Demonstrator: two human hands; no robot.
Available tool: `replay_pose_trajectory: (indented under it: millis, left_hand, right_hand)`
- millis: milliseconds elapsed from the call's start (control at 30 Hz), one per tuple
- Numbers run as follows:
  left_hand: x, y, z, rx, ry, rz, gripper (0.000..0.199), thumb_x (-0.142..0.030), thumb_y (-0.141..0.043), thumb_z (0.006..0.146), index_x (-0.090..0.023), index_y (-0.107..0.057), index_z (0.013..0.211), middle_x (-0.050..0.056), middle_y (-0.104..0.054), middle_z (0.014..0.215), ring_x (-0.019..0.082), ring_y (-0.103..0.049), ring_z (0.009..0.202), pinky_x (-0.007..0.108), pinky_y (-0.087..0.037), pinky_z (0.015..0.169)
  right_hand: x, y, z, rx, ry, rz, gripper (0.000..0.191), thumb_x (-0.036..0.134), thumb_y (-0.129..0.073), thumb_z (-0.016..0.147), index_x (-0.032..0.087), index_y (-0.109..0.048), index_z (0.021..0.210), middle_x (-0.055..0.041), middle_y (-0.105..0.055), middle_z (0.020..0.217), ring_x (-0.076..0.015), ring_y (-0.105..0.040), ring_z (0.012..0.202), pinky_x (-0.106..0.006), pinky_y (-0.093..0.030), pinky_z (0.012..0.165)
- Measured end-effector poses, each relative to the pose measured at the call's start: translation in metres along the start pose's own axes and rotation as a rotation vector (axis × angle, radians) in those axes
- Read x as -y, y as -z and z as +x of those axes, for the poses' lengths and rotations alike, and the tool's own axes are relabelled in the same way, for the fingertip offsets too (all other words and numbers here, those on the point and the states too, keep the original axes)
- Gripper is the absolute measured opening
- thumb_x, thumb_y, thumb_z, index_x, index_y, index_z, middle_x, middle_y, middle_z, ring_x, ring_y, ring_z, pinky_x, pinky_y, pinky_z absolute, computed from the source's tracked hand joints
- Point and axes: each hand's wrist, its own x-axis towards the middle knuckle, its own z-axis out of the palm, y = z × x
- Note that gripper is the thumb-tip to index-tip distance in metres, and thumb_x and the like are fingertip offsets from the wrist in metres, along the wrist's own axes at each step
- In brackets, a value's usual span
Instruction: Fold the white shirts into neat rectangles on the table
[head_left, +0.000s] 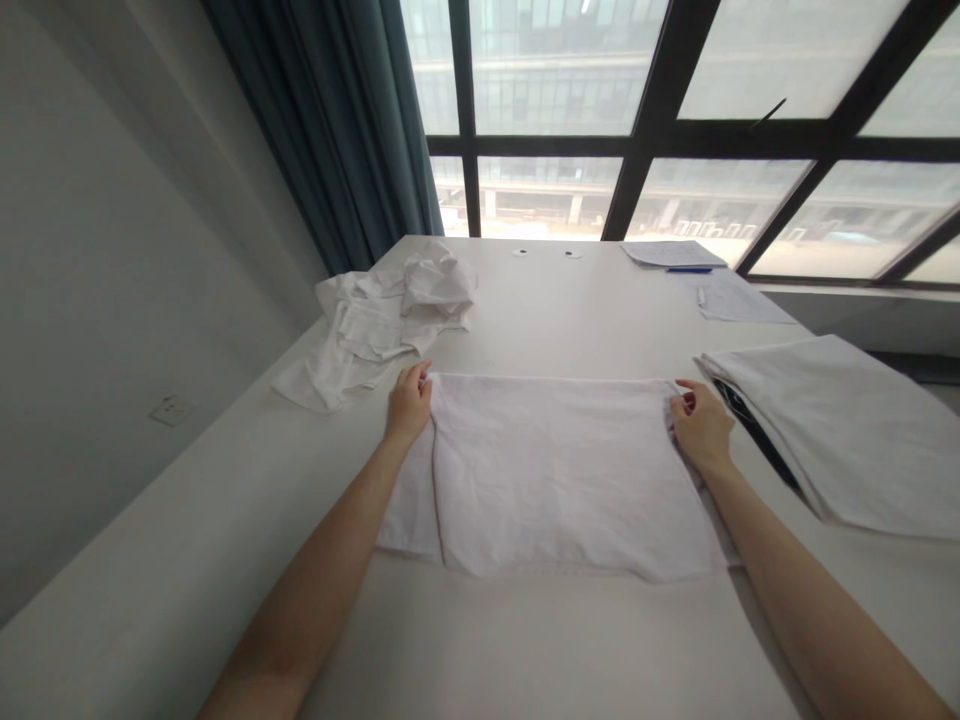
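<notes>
A white cloth (555, 470) lies folded into a wide rectangle on the table in front of me. At its far left corner, my left hand (410, 405) pinches the edge, with the thumb side toward the cloth. Opposite it, my right hand (703, 425) has its fingers curled on the far right corner. The cloth's far edge runs nearly straight between the two hands. A narrower layer shows out from under the top one on the left, and the near edge is slightly wavy.
A crumpled heap of white fabric (390, 310) lies at the far left of the white table (540, 640). On the right is a stack of folded white cloth (862, 430) with something dark beneath. Papers (671, 254) and a blue pen (688, 270) lie at the far right, before the window.
</notes>
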Motion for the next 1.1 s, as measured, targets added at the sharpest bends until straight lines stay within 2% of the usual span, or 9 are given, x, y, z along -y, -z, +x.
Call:
replay_pose_trajectory:
  millis: [67,233,367,633,733,867,933,1033,1100]
  left_hand:
    - [-0.001,0.002,0.000,0.023,-0.005,-0.021,0.038,-0.017,-0.046,0.086,-0.017,-0.062,0.121,0.007,-0.062,0.099,0.017,-0.060,0.081,0.032,-0.050,0.086]
    - [-0.005,0.004,0.000,0.071,-0.003,-0.029,0.030,-0.015,-0.045,0.087,-0.018,-0.072,0.101,0.007,-0.067,0.102,0.019,-0.063,0.096,0.032,-0.049,0.093]
    - [-0.005,0.003,0.001,0.079,0.011,0.022,0.032,-0.014,-0.045,0.088,-0.018,-0.072,0.105,0.008,-0.067,0.106,0.020,-0.063,0.099,0.033,-0.048,0.094]
    - [-0.010,0.001,-0.003,0.126,0.053,0.214,0.037,-0.012,-0.041,0.091,-0.021,-0.068,0.115,0.009,-0.062,0.112,0.023,-0.060,0.104,0.040,-0.043,0.097]
    - [-0.015,0.005,-0.004,0.092,0.044,0.274,0.039,-0.014,-0.041,0.092,-0.022,-0.065,0.122,0.012,-0.057,0.117,0.027,-0.056,0.109,0.043,-0.041,0.097]
    - [-0.032,0.015,-0.001,0.018,-0.036,0.326,0.038,-0.013,-0.044,0.091,-0.021,-0.064,0.122,0.014,-0.052,0.124,0.029,-0.052,0.110,0.047,-0.037,0.099]
    - [-0.046,0.018,0.001,0.088,-0.107,0.319,0.034,-0.013,-0.045,0.090,-0.020,-0.067,0.115,0.013,-0.054,0.120,0.029,-0.051,0.110,0.047,-0.036,0.100]
    - [-0.072,0.018,-0.005,0.311,-0.240,0.257,0.031,-0.015,-0.042,0.093,-0.020,-0.069,0.108,0.010,-0.058,0.109,0.026,-0.054,0.106,0.043,-0.039,0.097]
    - [-0.090,0.013,-0.015,0.412,-0.332,0.226,0.033,-0.016,-0.039,0.095,-0.021,-0.066,0.114,0.009,-0.059,0.108,0.023,-0.055,0.104,0.040,-0.040,0.096]
  right_hand:
    - [0.000,0.000,0.000,0.019,-0.025,-0.014,0.041,0.033,-0.047,0.079,0.018,-0.060,0.115,-0.0080,-0.066,0.085,-0.0243,-0.056,0.077,-0.044,-0.039,0.079]
    - [-0.001,0.000,0.000,0.024,0.001,0.059,0.037,0.029,-0.046,0.079,0.021,-0.059,0.113,-0.0069,-0.068,0.093,-0.0193,-0.058,0.069,-0.042,-0.041,0.078]
    - [-0.003,0.000,-0.001,0.070,0.064,-0.017,0.037,0.022,-0.039,0.079,0.021,-0.068,0.102,-0.0098,-0.068,0.104,-0.0235,-0.060,0.084,-0.043,-0.040,0.080]
    - [-0.003,-0.002,-0.001,0.086,0.056,-0.048,0.042,0.026,-0.038,0.086,0.022,-0.069,0.113,-0.0094,-0.067,0.118,-0.0288,-0.059,0.098,-0.047,-0.042,0.082]
    - [0.000,0.002,-0.001,0.010,0.079,-0.055,0.040,0.026,-0.042,0.084,0.019,-0.069,0.113,-0.0115,-0.066,0.118,-0.0300,-0.058,0.099,-0.050,-0.042,0.085]
    - [0.016,0.013,0.000,-0.122,0.233,0.011,0.035,0.022,-0.045,0.083,0.018,-0.070,0.107,-0.0126,-0.066,0.114,-0.0304,-0.056,0.108,-0.052,-0.040,0.096]
    - [0.029,0.017,-0.001,-0.045,0.344,0.106,0.034,0.022,-0.044,0.085,0.019,-0.069,0.107,-0.0117,-0.066,0.112,-0.0277,-0.057,0.108,-0.048,-0.042,0.098]
    - [0.050,0.016,-0.006,0.233,0.516,0.203,0.038,0.023,-0.042,0.088,0.023,-0.065,0.118,-0.0094,-0.063,0.119,-0.0244,-0.058,0.112,-0.044,-0.044,0.100]
    - [0.061,0.011,-0.015,0.405,0.614,0.214,0.042,0.024,-0.041,0.090,0.025,-0.059,0.127,-0.0083,-0.059,0.130,-0.0235,-0.055,0.120,-0.043,-0.042,0.104]
